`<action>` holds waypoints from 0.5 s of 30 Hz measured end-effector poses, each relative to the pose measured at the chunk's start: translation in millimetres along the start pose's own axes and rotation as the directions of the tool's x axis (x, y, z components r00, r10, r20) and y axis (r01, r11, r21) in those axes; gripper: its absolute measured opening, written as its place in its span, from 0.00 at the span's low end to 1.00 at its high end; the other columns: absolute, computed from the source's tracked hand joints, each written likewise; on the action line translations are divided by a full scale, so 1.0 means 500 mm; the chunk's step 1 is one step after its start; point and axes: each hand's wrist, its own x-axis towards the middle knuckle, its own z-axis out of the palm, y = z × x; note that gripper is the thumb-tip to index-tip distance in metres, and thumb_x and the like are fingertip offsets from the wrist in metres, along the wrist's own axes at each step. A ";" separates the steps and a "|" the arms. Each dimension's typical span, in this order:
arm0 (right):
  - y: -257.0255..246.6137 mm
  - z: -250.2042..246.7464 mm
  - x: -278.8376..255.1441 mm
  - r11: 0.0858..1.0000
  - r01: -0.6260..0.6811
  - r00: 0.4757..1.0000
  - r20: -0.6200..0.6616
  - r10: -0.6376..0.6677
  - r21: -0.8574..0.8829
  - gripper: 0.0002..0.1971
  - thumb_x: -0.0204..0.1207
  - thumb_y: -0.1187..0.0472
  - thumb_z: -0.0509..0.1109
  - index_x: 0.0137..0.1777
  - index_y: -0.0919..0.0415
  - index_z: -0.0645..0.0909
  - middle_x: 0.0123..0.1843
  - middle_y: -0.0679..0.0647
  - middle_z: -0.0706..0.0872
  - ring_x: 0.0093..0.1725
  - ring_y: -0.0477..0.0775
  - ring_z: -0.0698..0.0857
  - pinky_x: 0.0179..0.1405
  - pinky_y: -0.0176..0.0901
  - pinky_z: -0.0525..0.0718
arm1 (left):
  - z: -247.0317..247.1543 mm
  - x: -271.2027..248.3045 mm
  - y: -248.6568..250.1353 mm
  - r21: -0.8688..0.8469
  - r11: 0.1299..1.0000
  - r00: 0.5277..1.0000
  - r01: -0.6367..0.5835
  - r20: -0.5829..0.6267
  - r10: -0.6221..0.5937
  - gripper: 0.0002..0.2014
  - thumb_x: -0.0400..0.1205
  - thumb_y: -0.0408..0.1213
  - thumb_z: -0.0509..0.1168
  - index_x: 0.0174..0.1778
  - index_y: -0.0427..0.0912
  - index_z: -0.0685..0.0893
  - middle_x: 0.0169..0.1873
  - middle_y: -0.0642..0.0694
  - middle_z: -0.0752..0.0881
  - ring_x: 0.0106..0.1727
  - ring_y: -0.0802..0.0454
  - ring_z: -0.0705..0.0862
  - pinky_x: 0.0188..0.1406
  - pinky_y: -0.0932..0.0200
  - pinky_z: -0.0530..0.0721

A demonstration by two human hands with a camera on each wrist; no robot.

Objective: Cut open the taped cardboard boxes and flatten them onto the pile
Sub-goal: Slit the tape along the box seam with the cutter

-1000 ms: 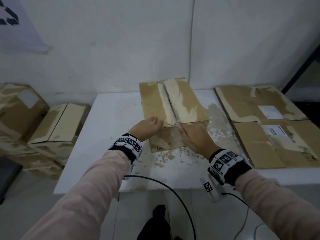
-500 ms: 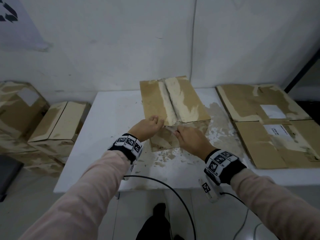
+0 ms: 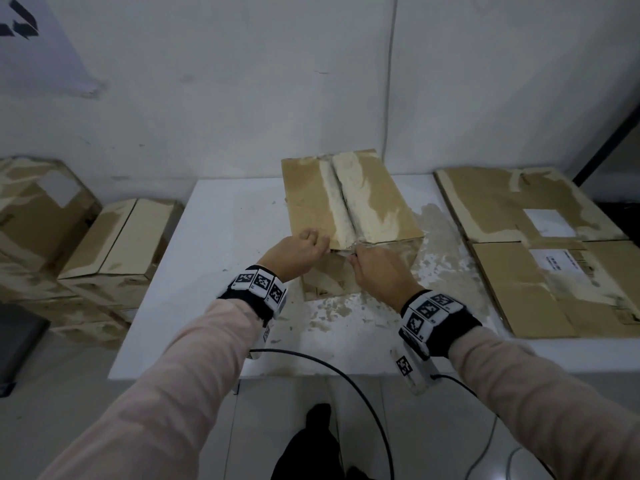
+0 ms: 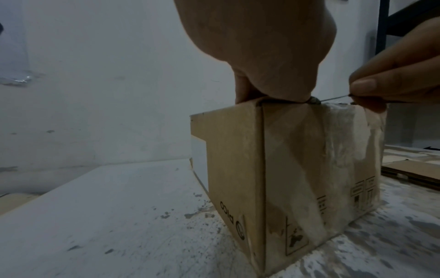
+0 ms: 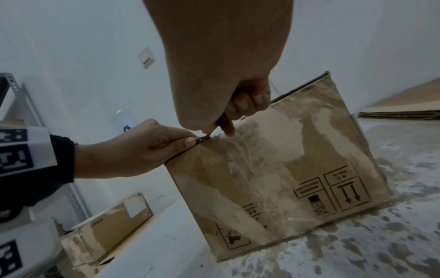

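"Right hand (image 3: 377,271) first: what were you gripping?"

"You had it clenched round a small cutter (image 5: 219,120), its thin blade (image 4: 333,99) laid at the near top edge of the box (image 3: 349,202), on the taped seam."

"And the left hand (image 3: 294,251)?"

"You pinched that same top edge with it, thumb in front and fingers curled over, just beside the blade. The box stood at frame centre on the counter (image 3: 225,237), close to the wall."

"What changed in the last second?"

"A second before, your right hand lay lower on the box's front face. It then crept up and left until the blade met the edge next to your left thumb. The box itself stayed put."

"So where did that leave the job?"

"At the start of a cut, I'd judge: the tape (image 5: 240,150) over the front looked whole and the top flaps were shut. The pile (image 3: 519,244) of flattened boxes waited at right of frame, and more taped boxes (image 3: 114,244) sat at left. Mind that thumb; it was very near the blade."
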 end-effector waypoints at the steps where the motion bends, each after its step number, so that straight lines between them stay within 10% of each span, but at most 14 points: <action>1: -0.006 -0.003 0.003 0.999 -0.033 0.999 -0.010 0.033 0.002 0.18 0.86 0.51 0.52 0.56 0.62 0.78 0.47 0.61 0.87 0.47 0.64 0.86 0.44 0.51 0.83 | 0.002 -0.001 0.000 -0.038 0.999 0.996 -0.032 -0.083 0.029 0.20 0.85 0.26 0.51 0.72 0.25 0.69 0.66 0.21 0.76 0.69 0.32 0.77 0.48 0.46 0.85; 4: -0.023 -0.006 0.006 0.998 -0.068 0.997 -0.035 0.067 -0.014 0.16 0.84 0.53 0.56 0.55 0.64 0.80 0.51 0.62 0.87 0.51 0.63 0.86 0.44 0.47 0.80 | 0.021 -0.003 0.000 0.058 0.993 0.975 -0.104 -0.190 0.114 0.13 0.73 0.24 0.62 0.51 0.27 0.86 0.42 0.28 0.88 0.44 0.35 0.90 0.23 0.54 0.85; 10: -0.044 -0.003 0.018 0.968 -0.191 0.981 0.007 0.193 0.162 0.18 0.85 0.54 0.56 0.54 0.68 0.81 0.52 0.64 0.86 0.53 0.63 0.84 0.40 0.43 0.69 | 0.019 -0.004 0.018 0.098 0.990 0.934 -0.102 -0.334 0.129 0.21 0.70 0.26 0.51 0.43 0.33 0.91 0.39 0.34 0.90 0.40 0.43 0.91 0.28 0.59 0.85; 15: -0.044 -0.001 0.035 0.864 -0.338 0.941 0.147 0.304 0.374 0.19 0.84 0.55 0.59 0.31 0.61 0.71 0.38 0.59 0.80 0.41 0.60 0.79 0.38 0.44 0.70 | 0.035 -0.001 0.018 0.084 0.992 0.920 -0.098 -0.373 0.123 0.19 0.74 0.25 0.52 0.45 0.31 0.90 0.41 0.32 0.90 0.43 0.41 0.90 0.36 0.55 0.88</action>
